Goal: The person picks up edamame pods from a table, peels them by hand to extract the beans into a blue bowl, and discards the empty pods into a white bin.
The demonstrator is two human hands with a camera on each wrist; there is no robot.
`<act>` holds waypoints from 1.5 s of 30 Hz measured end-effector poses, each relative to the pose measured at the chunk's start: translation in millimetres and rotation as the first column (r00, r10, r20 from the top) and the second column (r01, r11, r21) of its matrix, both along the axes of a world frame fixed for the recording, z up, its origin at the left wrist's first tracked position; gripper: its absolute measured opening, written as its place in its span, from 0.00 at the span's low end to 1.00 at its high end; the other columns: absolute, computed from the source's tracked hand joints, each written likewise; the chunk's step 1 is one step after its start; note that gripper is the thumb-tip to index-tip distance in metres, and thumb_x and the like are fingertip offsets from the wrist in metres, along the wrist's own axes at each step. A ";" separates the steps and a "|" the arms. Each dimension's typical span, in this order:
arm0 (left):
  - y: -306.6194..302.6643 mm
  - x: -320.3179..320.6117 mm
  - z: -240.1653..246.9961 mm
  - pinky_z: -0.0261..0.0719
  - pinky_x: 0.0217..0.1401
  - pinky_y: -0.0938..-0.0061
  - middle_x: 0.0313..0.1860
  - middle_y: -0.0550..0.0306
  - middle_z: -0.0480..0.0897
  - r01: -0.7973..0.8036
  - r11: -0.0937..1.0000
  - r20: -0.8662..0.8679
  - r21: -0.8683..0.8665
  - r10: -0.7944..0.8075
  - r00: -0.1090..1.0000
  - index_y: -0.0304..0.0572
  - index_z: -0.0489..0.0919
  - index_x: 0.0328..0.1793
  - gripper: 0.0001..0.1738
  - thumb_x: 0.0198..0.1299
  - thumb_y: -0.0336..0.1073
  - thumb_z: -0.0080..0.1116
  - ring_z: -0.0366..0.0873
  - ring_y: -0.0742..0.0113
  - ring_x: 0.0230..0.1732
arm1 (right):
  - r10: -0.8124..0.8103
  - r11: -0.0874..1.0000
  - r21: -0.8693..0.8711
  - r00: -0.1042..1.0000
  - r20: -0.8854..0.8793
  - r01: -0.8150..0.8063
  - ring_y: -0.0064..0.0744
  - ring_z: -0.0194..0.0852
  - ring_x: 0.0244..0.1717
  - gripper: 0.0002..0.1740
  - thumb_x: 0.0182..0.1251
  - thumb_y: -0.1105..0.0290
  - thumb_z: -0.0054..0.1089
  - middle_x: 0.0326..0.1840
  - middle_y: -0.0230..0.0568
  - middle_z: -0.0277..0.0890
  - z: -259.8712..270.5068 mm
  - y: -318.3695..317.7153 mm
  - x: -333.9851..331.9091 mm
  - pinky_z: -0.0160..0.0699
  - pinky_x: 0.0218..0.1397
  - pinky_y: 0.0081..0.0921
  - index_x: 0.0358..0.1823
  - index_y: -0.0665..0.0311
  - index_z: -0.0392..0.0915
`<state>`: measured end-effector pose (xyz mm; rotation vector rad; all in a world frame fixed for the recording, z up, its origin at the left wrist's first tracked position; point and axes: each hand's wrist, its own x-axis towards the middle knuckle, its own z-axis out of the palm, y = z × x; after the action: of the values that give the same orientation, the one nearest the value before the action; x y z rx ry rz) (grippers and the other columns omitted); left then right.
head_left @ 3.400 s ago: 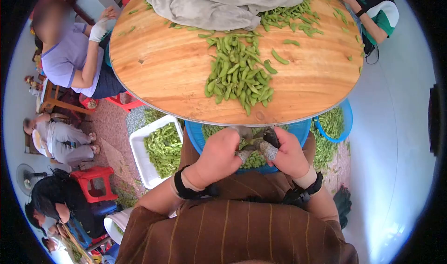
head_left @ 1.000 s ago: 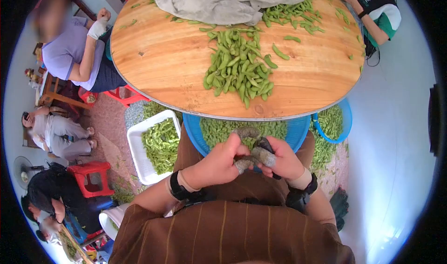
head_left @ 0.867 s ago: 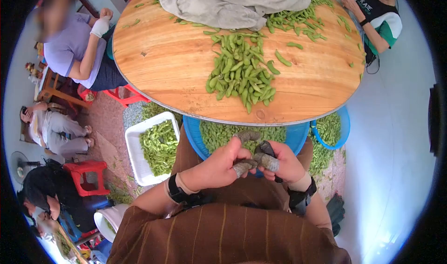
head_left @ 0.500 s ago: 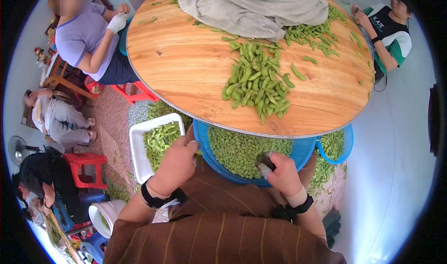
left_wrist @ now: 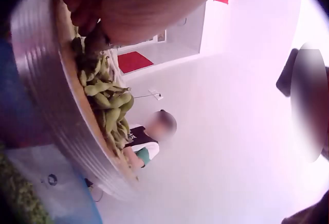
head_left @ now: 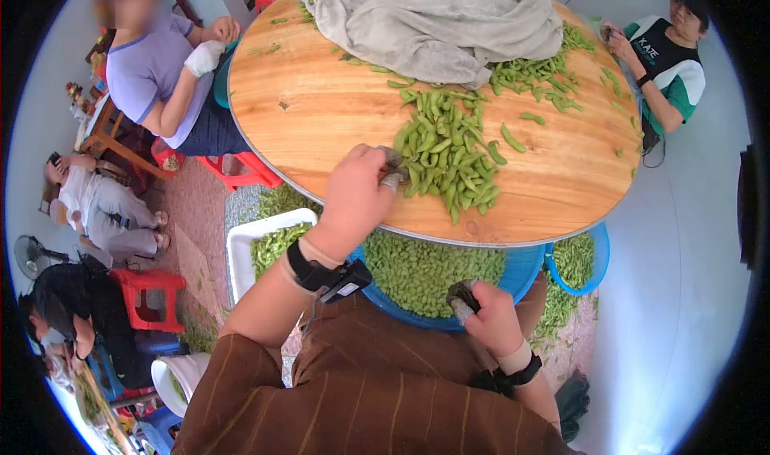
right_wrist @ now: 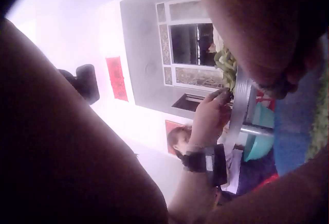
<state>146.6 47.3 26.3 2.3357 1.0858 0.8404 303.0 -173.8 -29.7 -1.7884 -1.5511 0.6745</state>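
Touching the left edge of the green pods on the round table, the left hand has wrapped fingertips — whether pinching, I cannot tell. The pods are plump, curved and bumpy. Below the table's near edge, which partly hides it, sits a blue basin of beans; over it the right hand is curled — gripping or merely wearing something dark, unclear. Right of the table, a shirt reads "KATE".
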 end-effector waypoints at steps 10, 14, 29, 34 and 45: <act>-34.0 -17.9 8.4 0.76 0.31 0.73 0.29 0.50 0.82 -0.045 0.999 0.127 0.026 0.042 0.991 0.36 0.79 0.43 0.11 0.52 0.24 0.59 0.79 0.66 0.27 | -0.018 0.995 0.101 0.999 -0.041 0.022 0.57 0.73 0.32 0.12 0.52 0.72 0.62 0.28 0.54 0.71 20.1 12.6 -2.5 0.73 0.33 0.40 0.37 0.67 0.74; -54.1 -9.8 7.1 0.77 0.32 0.70 0.29 0.47 0.81 0.135 0.967 0.147 -0.215 -0.104 0.984 0.35 0.78 0.42 0.11 0.51 0.25 0.58 0.79 0.60 0.28 | -0.101 0.949 0.312 0.986 0.130 0.056 0.49 0.76 0.33 0.12 0.51 0.73 0.65 0.31 0.49 0.75 45.7 37.3 -4.6 0.74 0.35 0.34 0.38 0.65 0.77; -52.1 10.8 -1.5 0.75 0.35 0.75 0.36 0.53 0.80 0.440 0.879 0.245 -0.186 -0.392 0.887 0.36 0.74 0.53 0.14 0.59 0.25 0.51 0.77 0.69 0.31 | -0.058 0.993 0.035 0.715 -0.697 0.115 0.12 0.65 0.21 0.07 0.66 0.73 0.56 0.22 0.26 0.70 54.0 67.5 17.7 0.63 0.22 0.14 0.43 0.65 0.75; -54.2 18.2 13.8 0.73 0.32 0.82 0.37 0.60 0.79 0.549 0.589 0.354 -0.593 -0.422 0.835 0.36 0.74 0.50 0.11 0.62 0.25 0.49 0.73 0.79 0.30 | -0.010 0.988 0.098 0.679 -0.734 0.121 0.13 0.65 0.21 0.09 0.66 0.73 0.55 0.29 0.25 0.72 61.1 53.9 19.9 0.64 0.23 0.14 0.46 0.65 0.75; -57.4 19.9 15.7 0.73 0.30 0.82 0.31 0.63 0.79 0.494 0.366 0.429 -0.788 -0.248 0.868 0.36 0.77 0.43 0.07 0.62 0.24 0.48 0.73 0.79 0.29 | -0.029 0.998 0.028 0.772 -0.635 0.061 0.14 0.63 0.18 0.10 0.66 0.69 0.53 0.25 0.26 0.71 63.7 43.1 27.1 0.63 0.21 0.15 0.46 0.64 0.73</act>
<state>166.6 -10.1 42.0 1.3914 0.5725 0.2165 330.1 -130.7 34.0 -1.3431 -1.0390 1.0760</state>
